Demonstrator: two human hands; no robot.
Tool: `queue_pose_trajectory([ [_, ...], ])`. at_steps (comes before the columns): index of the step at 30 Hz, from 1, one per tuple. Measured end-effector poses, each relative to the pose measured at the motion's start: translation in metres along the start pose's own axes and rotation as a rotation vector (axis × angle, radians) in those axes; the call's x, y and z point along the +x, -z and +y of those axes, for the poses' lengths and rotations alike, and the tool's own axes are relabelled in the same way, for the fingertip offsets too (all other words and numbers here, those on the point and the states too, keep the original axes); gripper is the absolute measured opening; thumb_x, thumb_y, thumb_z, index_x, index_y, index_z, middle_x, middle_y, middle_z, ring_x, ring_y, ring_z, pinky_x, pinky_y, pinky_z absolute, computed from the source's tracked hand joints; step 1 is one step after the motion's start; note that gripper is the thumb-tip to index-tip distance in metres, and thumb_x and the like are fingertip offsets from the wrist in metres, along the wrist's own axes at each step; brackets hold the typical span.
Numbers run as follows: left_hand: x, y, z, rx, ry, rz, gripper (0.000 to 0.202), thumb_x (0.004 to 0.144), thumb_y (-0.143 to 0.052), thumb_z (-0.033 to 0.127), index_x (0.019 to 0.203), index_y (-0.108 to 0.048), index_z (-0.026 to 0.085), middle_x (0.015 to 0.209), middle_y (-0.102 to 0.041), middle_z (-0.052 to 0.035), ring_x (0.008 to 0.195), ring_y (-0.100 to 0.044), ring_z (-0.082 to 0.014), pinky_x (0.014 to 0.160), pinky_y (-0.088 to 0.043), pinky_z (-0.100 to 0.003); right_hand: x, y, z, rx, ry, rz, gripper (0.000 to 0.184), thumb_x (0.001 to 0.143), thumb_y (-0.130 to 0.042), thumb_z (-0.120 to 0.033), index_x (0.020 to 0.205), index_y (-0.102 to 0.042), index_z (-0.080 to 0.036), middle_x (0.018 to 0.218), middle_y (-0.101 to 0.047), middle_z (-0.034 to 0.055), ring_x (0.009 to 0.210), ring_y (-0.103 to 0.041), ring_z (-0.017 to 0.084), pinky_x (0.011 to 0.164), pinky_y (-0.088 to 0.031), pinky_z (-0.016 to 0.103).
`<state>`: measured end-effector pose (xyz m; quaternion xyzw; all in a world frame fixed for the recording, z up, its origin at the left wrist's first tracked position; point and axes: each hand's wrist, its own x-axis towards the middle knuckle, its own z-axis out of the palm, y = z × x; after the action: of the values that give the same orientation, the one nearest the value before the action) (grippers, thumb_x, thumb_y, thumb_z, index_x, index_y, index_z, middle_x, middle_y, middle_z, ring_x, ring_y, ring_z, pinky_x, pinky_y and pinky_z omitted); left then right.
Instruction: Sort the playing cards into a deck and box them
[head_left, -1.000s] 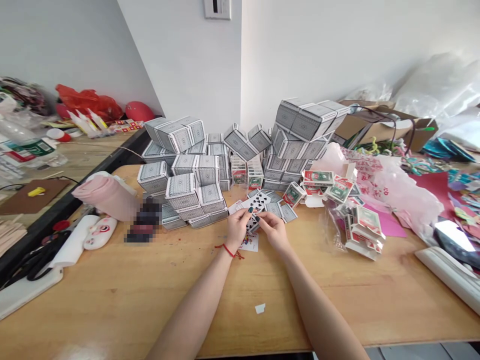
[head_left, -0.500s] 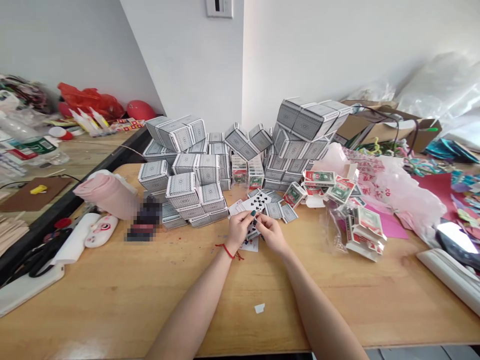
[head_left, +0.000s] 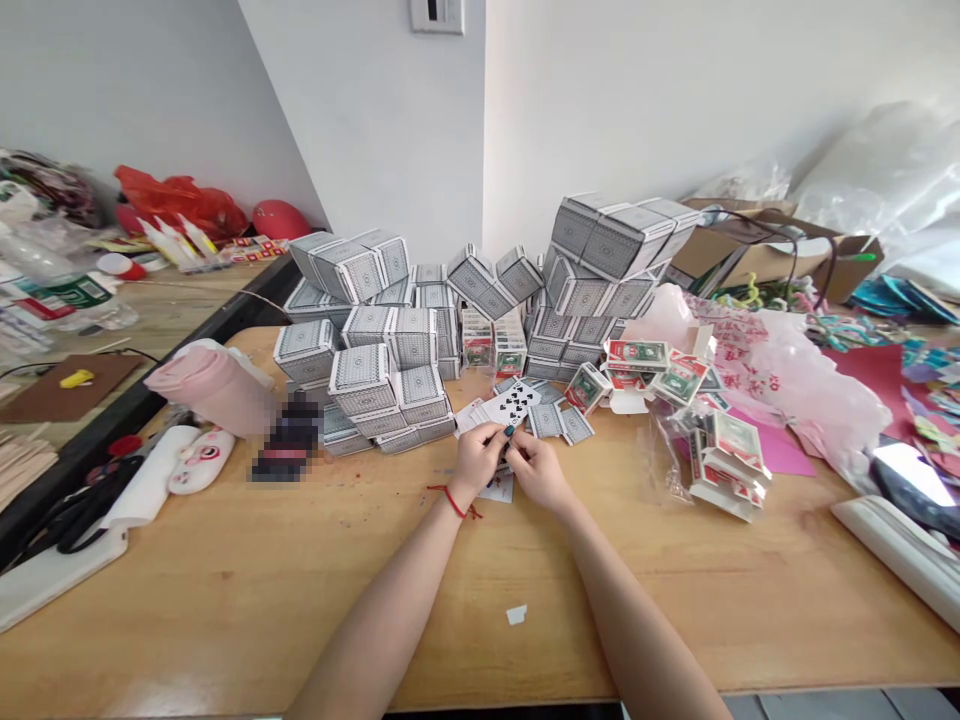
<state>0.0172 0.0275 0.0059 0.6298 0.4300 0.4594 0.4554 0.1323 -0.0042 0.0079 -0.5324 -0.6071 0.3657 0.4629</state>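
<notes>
My left hand (head_left: 477, 460) and my right hand (head_left: 537, 468) meet over the middle of the wooden table (head_left: 247, 570), both pinched on a small fan of playing cards (head_left: 512, 405) with a spade card on top. A red string circles my left wrist. More loose cards (head_left: 559, 422) lie face down just beyond my hands, and one card (head_left: 501, 488) lies under them. Behind rises a big heap of grey patterned card boxes (head_left: 390, 340).
Red-and-green card packs (head_left: 675, 380) and flat cartons (head_left: 724, 460) lie right, by a pink plastic bag (head_left: 757, 370). A pink roll (head_left: 206, 385), scissors (head_left: 82, 515) and a white tray (head_left: 900, 545) sit at the sides. A paper scrap (head_left: 516, 614) lies near the front edge.
My hands have drawn slightly closer together on the cards; the fan has shifted only a little. Nothing else moved.
</notes>
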Motion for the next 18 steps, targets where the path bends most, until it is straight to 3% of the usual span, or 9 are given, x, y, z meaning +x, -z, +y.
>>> queue_pose_trajectory([
  [4, 0.0003, -0.0004, 0.0008, -0.039, 0.012, 0.072, 0.028, 0.077, -0.051, 0.040, 0.070, -0.061, 0.015, 0.071, -0.061, -0.0039, 0.069, -0.052, -0.0149, 0.063, -0.040, -0.025, 0.0005, -0.0001, 0.0010, 0.046, 0.012, -0.002, 0.023, 0.074, -0.044, -0.030, 0.055, -0.035, -0.020, 0.051, -0.033, -0.0049, 0.051, -0.031, 0.009, 0.047, -0.026, 0.022],
  [8, 0.0008, -0.0017, 0.0013, -0.059, 0.010, 0.160, 0.032, 0.079, -0.047, 0.044, 0.063, -0.055, 0.017, 0.062, -0.054, -0.0015, 0.061, -0.048, -0.0132, 0.059, -0.038, -0.025, 0.0001, 0.0015, -0.0020, 0.063, 0.000, -0.035, 0.028, 0.077, -0.044, -0.033, 0.053, -0.034, -0.020, 0.050, -0.032, -0.0048, 0.050, -0.031, 0.010, 0.047, -0.024, 0.022],
  [14, 0.0031, 0.0014, 0.0018, -0.126, 0.013, 0.034, 0.029, 0.074, -0.055, 0.041, 0.060, -0.050, 0.016, 0.058, -0.045, 0.0018, 0.058, -0.040, -0.0108, 0.054, -0.034, -0.023, -0.0009, 0.0040, -0.0034, 0.062, -0.011, -0.054, 0.031, 0.078, -0.045, -0.035, 0.053, -0.033, -0.019, 0.052, -0.034, -0.0043, 0.051, -0.032, 0.010, 0.049, -0.024, 0.023],
  [18, 0.0037, 0.0041, -0.0012, -0.147, 0.039, 0.037, 0.025, 0.071, -0.057, 0.036, 0.058, -0.050, 0.016, 0.057, -0.046, 0.0025, 0.056, -0.040, -0.0102, 0.054, -0.034, -0.023, -0.0018, 0.0031, -0.0002, 0.001, 0.000, -0.075, 0.031, 0.078, -0.044, -0.034, 0.053, -0.032, -0.019, 0.051, -0.031, -0.0046, 0.050, -0.029, 0.009, 0.049, -0.022, 0.023],
])
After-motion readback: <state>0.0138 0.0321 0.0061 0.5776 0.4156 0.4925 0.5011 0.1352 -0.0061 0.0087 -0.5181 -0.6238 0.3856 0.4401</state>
